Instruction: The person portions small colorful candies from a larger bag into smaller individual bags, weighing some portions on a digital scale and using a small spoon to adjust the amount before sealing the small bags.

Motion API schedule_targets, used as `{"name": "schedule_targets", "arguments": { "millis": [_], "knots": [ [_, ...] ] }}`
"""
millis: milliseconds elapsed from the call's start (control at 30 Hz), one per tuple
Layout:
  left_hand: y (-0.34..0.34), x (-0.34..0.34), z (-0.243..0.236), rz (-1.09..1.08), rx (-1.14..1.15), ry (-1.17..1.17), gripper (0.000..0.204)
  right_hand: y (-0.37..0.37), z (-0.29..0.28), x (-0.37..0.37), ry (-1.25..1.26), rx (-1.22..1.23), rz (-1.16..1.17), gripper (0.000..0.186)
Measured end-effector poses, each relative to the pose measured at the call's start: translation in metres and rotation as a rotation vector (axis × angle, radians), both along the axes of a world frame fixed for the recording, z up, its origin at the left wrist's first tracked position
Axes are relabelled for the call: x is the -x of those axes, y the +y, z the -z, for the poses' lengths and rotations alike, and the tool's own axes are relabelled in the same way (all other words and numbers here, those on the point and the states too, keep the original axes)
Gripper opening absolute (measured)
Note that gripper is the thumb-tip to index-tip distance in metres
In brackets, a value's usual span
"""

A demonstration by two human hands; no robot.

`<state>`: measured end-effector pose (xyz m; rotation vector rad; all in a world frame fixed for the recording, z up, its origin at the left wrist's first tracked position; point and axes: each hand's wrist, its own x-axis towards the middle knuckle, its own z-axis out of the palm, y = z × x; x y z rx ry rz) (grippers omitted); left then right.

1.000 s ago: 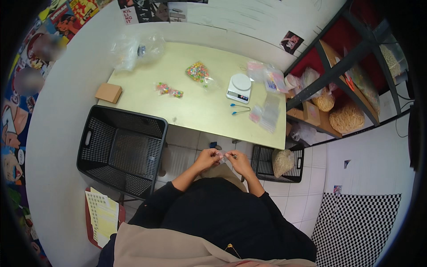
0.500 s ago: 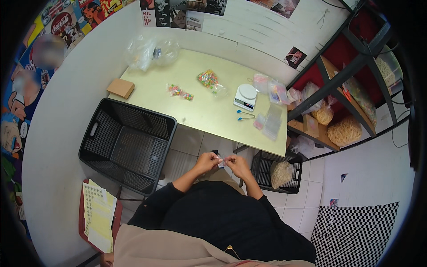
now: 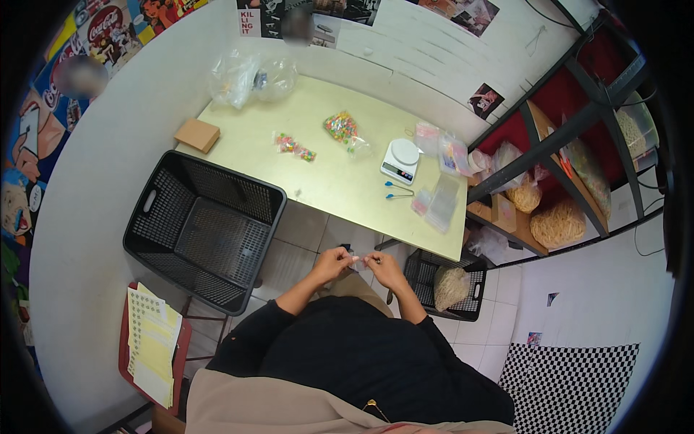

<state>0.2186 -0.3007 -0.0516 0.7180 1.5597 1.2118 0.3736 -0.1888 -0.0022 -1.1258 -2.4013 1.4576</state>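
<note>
Close together below the table's front edge, my left hand and my right hand both pinch a small clear plastic bag. Its contents are too small to make out. On the pale yellow table, two small packets of colourful candies lie left of a larger clear bag of the same candies. A white kitchen scale stands to the right, with blue-tipped tongs in front of it.
A large black crate stands at left, near a red chair bearing yellow and white sheets. A smaller black crate holds a bagged snack under the table's right end. Clear plastic bags sit at the back left; shelves at right.
My fingertips have shifted slightly on the small bag, which both hands still pinch. The whole view has tilted a little; the things on the table lie as before.
</note>
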Motion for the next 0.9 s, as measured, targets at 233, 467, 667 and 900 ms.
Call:
{"name": "schedule_targets", "arguments": {
  "millis": [233, 467, 667, 900],
  "knots": [
    [0.041, 0.013, -0.002, -0.056, -0.048, -0.13, 0.028, 0.092, 0.022, -0.003, 0.1, -0.061, 0.243, 0.013],
    [0.103, 0.034, -0.013, -0.068, -0.041, -0.219, 0.027, 0.222, 0.029, -0.017, -0.075, -0.346, 0.546, 0.022],
    [0.179, 0.062, -0.013, -0.088, -0.029, -0.233, 0.03, 0.249, 0.008, 0.017, 0.003, -0.288, 0.38, 0.026],
    [0.268, 0.063, -0.019, 0.029, -0.04, -0.168, 0.03, 0.238, -0.029, 0.067, 0.022, 0.196, 0.148, 0.029]
  ]
}}
